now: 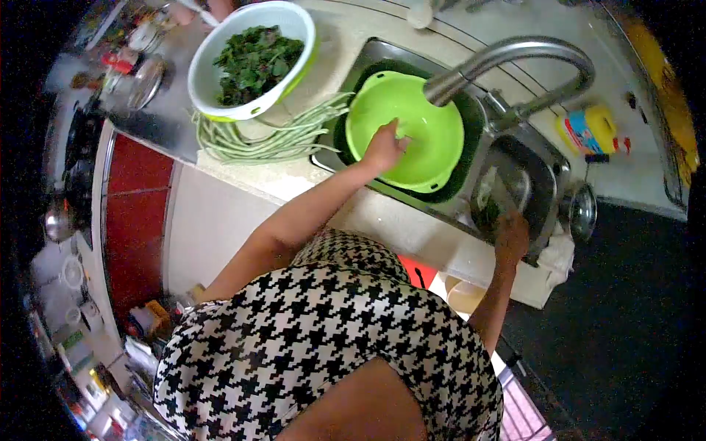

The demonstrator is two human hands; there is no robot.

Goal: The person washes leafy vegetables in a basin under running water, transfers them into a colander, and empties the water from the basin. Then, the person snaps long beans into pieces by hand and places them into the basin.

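Note:
A light green plastic basin [437,158] sits in the larger sink bowl under the faucet. My left hand [386,149] reaches over its near left part, fingers curled together; a small pale green bit shows at the fingertips, too small to name. Over the smaller sink bowl [543,189] on the right is my right hand [512,234], dark and blurred, pointing down. A greyish smeared shape lies just beyond its fingers, near some dark green leaves [485,214]. Whether that hand grips anything is not visible.
Left of the sink, long green beans [257,143] lie on the counter beside a white colander [303,29] of leafy greens [257,62]. The curved faucet [540,50] arches over the basin. A yellow bottle [592,130], metal bowl [583,212] and white cloth [557,259] are at right.

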